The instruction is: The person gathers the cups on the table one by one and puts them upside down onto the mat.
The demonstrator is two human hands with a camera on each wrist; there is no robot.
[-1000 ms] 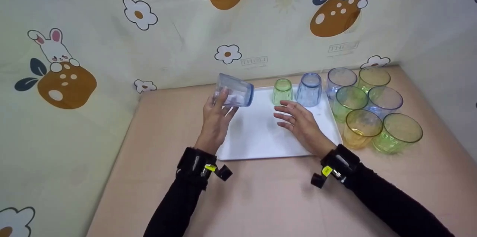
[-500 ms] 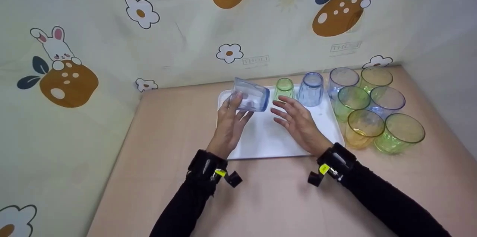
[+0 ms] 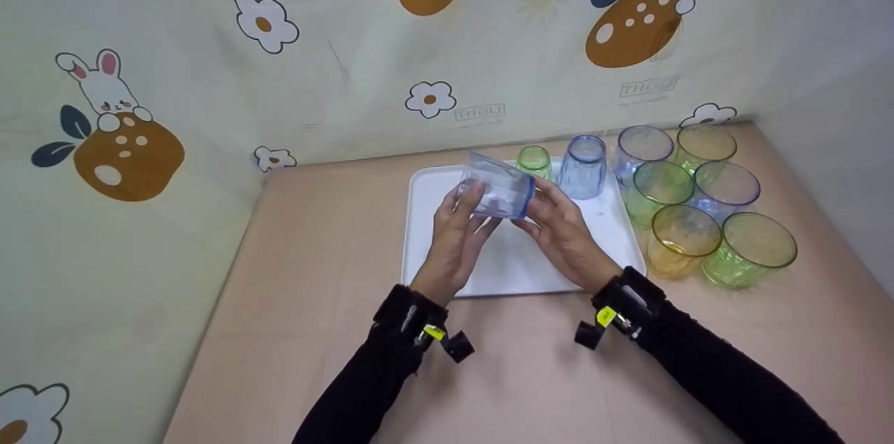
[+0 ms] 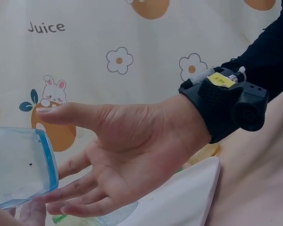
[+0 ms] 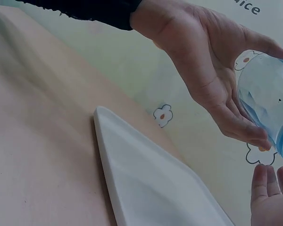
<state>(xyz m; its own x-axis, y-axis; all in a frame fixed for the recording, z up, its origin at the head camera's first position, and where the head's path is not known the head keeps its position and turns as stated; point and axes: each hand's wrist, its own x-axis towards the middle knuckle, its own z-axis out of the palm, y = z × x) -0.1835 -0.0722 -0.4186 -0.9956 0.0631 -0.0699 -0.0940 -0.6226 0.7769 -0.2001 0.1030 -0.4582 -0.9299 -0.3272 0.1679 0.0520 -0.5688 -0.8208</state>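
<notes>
The left hand (image 3: pixel 452 241) grips a clear bluish glass (image 3: pixel 499 186) laid on its side, thumb against the near wall and fingers beneath, and holds it up above the tray (image 3: pixel 421 210), with the thick blue end turned right and slightly down. The right hand (image 3: pixel 564 238) is loose, not clenched: in the left wrist view its thumb stands straight and apart from the glass while its other fingers reach to the blue end, and whether they touch it or lie just beside it I cannot tell. The white tray lies flat on the pinkish-tan table (image 3: pixel 314 255), beneath both hands. Near its far edge, toward the right, a small green glass (image 3: pixel 533 158) stands narrow end up, partly hidden by the held one, and a taller blue glass (image 3: pixel 583 168) stands just right of it, also narrow end up. Right of the tray, six wider glasses stand mouth up, close together in two rows running from far to near. The left row has a pale blue glass (image 3: pixel 644 151), a green glass (image 3: pixel 661 189) and, nearest, an amber glass (image 3: pixel 684 245); the right row has a yellow-green glass (image 3: pixel 707 145), a violet-rimmed glass (image 3: pixel 725 189) and, nearest, a bright green glass (image 3: pixel 749 252). Both arms wear black sleeves (image 3: pixel 733 371) and black wristbands (image 3: pixel 632 297). The pale wall (image 3: pixel 335 102) at the far side carries rabbits (image 3: pixel 105 95), brown fruit (image 3: pixel 129 161) and white flowers (image 3: pixel 267 24).
</notes>
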